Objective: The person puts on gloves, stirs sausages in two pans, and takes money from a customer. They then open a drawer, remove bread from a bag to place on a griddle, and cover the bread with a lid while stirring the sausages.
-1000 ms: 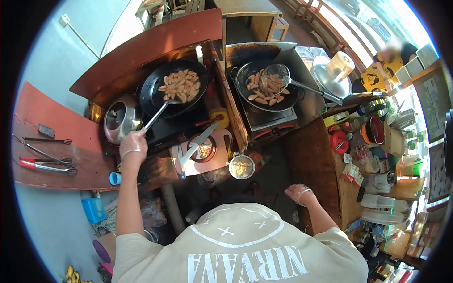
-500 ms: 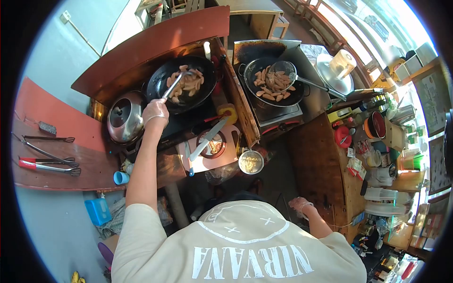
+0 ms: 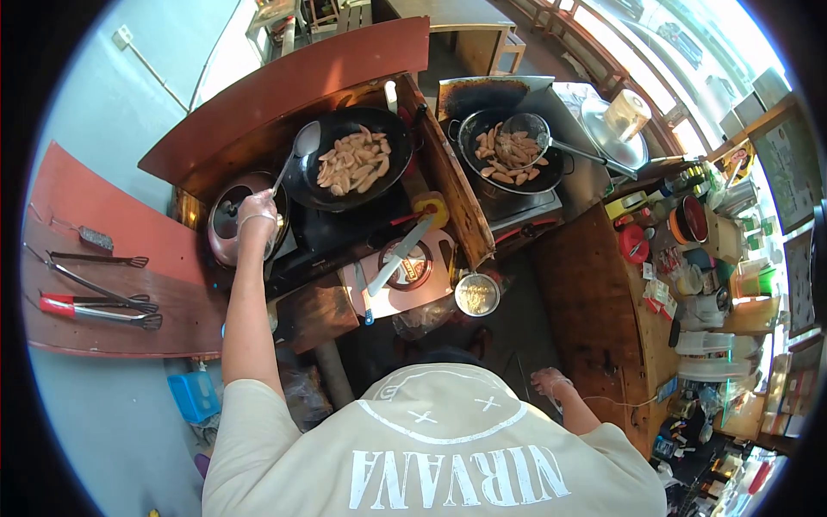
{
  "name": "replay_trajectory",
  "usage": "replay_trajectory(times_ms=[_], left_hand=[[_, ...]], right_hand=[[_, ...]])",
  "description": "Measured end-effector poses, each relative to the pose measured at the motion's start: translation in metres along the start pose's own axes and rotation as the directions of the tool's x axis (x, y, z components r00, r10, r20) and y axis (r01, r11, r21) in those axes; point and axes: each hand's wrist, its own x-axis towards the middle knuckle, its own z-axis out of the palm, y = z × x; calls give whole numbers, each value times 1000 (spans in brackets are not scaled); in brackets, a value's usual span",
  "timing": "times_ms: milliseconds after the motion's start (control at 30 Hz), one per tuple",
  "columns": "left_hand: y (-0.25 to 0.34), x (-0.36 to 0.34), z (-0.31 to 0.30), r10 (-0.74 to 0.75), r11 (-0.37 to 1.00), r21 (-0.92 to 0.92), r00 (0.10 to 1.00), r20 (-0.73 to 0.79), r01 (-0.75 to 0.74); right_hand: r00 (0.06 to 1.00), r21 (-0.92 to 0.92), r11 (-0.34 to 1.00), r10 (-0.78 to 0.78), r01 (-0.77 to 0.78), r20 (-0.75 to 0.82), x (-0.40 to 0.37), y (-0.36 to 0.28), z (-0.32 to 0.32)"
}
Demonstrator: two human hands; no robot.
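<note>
My left hand [image 3: 257,212], in a clear plastic glove, is closed around the handle of a metal spatula [image 3: 306,140] with a rounded head. That head is over the left rim of a black wok [image 3: 314,185], where pale, finger-shaped pieces of food [image 3: 353,161] lie in a heap. Just under my left hand is a lidded metal pot [image 3: 226,222]. My right hand [image 3: 551,383], also gloved, hangs low beside my body near the wooden cabinet. Its fingers are loosely apart, with nothing seen in them.
A second wok [image 3: 472,162] holds similar pieces and a wire strainer [image 3: 525,136]. Below the first wok, a large knife [image 3: 398,256] lies on a pink cutting board [image 3: 375,284], near a small pan [image 3: 477,295]. Tongs [image 3: 103,306] lie on the left ledge; a wooden cabinet [image 3: 594,319] stands right.
My left hand has moved left and down, bringing the spatula out of the food to the wok's left rim. My right hand stays low at my side. The view has shifted slightly.
</note>
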Motion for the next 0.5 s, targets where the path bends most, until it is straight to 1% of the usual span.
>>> replay_trajectory(times_ms=[33,67,100,133,167,200,233,267,300,333,367,400,433,500], left_hand=[[32,-16,-17,12,996,89,1000,-8,-11],[30,-11,-15,22,996,89,1000,0,-22],[24,-1,-13,118,967,215,987,107,-139],[14,12,-10,199,908,325,955,221,-264],[-16,33,11,128,983,87,939,319,-163],[-3,28,9,139,981,85,935,326,-175],[21,13,3,-46,963,-222,908,417,151],[39,3,2,-181,754,-453,813,554,476],[47,0,7,-183,709,-464,774,606,531],[49,0,9,-177,678,-460,734,655,573],[53,-3,13,-163,665,-482,741,651,570],[56,-5,16,-149,651,-505,748,647,567],[59,-6,17,-145,654,-504,747,649,564],[61,-9,17,-124,713,-522,818,562,467]], right_hand=[[1000,9,1000,5,-5,-3,-1,-12,-5],[999,-17,1000,-14,14,-44,-7,-30,-11],[996,-42,999,-34,31,-85,-11,-44,-13],[996,-32,999,-28,26,-89,-12,-53,-13],[993,131,991,38,-23,-111,-13,-61,-12],[987,293,954,107,-67,-121,-13,-66,-9],[977,446,889,175,-105,-119,-14,-69,-5],[965,587,798,242,-136,-105,-15,-72,0],[950,711,686,301,-156,-82,-16,-75,4],[949,717,680,303,-154,-83,-10,-65,15],[971,556,829,169,-48,-168,1,-41,37],[975,363,929,19,65,-223,10,-21,54],[974,368,927,22,65,-226,14,-10,68],[969,370,913,222,-169,-106,12,-3,82]])
